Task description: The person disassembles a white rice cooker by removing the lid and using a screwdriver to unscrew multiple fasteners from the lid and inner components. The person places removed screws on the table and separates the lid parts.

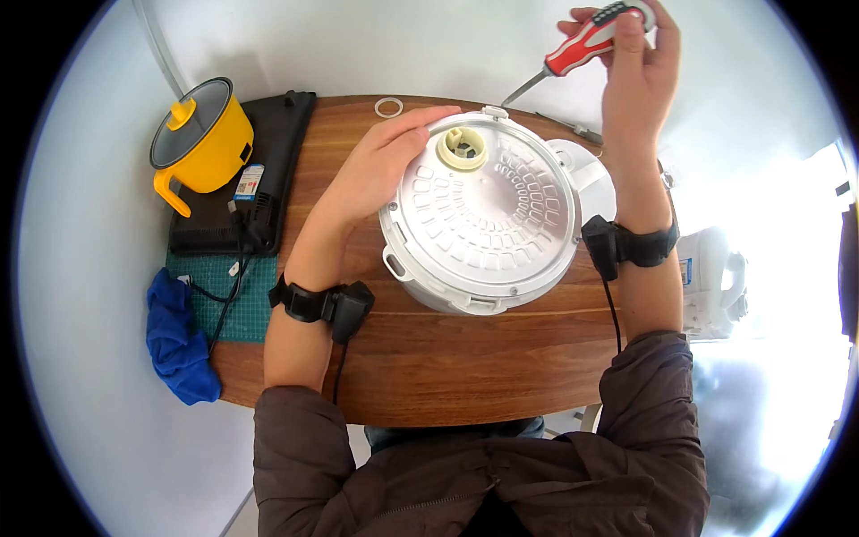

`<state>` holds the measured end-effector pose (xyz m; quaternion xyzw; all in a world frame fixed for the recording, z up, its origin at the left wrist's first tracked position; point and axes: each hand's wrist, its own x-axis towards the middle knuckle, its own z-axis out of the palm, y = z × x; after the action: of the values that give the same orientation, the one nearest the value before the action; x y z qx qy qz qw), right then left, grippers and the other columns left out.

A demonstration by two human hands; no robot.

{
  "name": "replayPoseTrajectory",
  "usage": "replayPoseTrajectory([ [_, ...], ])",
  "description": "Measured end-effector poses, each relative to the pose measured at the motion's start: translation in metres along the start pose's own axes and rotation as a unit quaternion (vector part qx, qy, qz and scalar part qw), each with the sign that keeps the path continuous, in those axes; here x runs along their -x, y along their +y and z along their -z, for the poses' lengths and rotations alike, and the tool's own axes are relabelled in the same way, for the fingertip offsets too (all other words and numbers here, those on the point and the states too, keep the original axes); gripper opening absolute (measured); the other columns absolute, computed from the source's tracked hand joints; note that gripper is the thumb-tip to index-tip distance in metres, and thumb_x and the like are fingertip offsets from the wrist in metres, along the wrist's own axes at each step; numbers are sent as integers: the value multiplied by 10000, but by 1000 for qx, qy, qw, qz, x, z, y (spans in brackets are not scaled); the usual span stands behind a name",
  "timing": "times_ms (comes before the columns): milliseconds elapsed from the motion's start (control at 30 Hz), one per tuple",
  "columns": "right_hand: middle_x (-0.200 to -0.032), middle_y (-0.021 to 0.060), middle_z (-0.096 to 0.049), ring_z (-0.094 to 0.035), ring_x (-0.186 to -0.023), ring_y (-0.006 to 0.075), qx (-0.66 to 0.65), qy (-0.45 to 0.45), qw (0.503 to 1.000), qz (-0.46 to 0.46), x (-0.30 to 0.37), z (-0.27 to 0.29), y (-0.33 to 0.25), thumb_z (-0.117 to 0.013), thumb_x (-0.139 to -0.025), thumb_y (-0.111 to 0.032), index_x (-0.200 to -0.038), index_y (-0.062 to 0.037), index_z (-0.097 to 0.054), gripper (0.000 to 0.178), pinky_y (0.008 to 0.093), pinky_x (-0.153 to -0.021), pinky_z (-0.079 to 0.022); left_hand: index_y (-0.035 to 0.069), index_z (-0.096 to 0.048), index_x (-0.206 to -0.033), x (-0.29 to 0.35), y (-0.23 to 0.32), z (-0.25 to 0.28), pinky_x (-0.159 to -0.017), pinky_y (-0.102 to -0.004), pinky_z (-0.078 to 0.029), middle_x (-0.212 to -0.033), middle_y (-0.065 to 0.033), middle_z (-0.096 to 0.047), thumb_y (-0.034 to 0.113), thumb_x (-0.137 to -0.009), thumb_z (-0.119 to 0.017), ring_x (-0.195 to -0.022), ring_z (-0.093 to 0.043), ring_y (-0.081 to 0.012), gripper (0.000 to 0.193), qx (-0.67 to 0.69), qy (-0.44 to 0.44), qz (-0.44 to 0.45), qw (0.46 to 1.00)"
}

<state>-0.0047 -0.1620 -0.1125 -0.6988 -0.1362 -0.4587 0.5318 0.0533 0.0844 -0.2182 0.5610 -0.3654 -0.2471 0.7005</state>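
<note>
A round appliance lid (488, 210) in white plastic, with an embossed silver metal plate facing up, lies on the wooden table. A cream-coloured round vent fitting (462, 149) sits near its far left edge. My left hand (386, 161) grips the lid's far left rim, thumb on top; its lower fingers are partly hidden. My right hand (637, 67) is raised at the far right, closed round a red and grey screwdriver (586, 45). The screwdriver's shaft slants down left, its tip beside the small white tab (494, 112) on the far rim; I cannot tell if they touch.
A yellow electric pot (210, 143) stands at the far left on a black flat panel (268, 170), above a green cutting mat (255, 309). A blue cloth (179, 340) hangs over the edge. Nearby lie a white ring (388, 107) and a thin grey-handled tool (586, 134).
</note>
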Motion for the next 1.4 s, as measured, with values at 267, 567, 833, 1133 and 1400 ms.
replayPoseTrajectory([
  [267,-955,136,-701,-734,-831,216,-15,-20,1000,-19,-1,2,2,-483,-1119,-283,-1445,-33,-425,415,327,-747,-613,-22,-532,-1482,0,-2,1,-916,-249,-554,-1315,-124,-663,127,-1065,-406,-1097,-662,-124,461,6,-4,4,1000],
  [567,-916,102,-694,-715,-805,184,-7,-26,998,-65,-10,-5,-4,-523,-1098,-223,-1401,-27,-489,363,279,-724,-586,-33,-515,-1487,-1,-4,5,-938,-261,-557,-1344,-130,-654,157,-1066,-434,-1135,-665,-139,469,-11,-12,2,1000],
  [833,-746,92,-668,-662,-688,177,269,-172,946,54,-44,-10,-45,-623,-912,-164,-1108,0,-685,264,341,-650,-520,-46,-507,-1485,0,0,2,-971,-279,-554,-1377,-152,-639,179,-1072,-442,-1169,-660,-155,475,-7,2,29,1000],
  [1133,-741,174,-710,-694,-739,403,505,-207,821,167,-59,-19,-50,-613,-997,-332,-897,-5,-602,342,482,-691,-533,-25,-525,-1484,-2,7,3,-1015,-284,-523,-1374,-157,-646,165,-1075,-420,-1194,-648,-172,463,-110,-1,41,993],
  [1400,-822,197,-720,-698,-824,386,306,-345,883,89,-66,-15,-60,-613,-977,-347,-998,3,-668,355,474,-771,-535,46,-571,-1469,-17,41,9,-1061,-306,-470,-1384,-121,-661,123,-1043,-446,-1222,-627,-214,451,-454,-58,63,887],
])
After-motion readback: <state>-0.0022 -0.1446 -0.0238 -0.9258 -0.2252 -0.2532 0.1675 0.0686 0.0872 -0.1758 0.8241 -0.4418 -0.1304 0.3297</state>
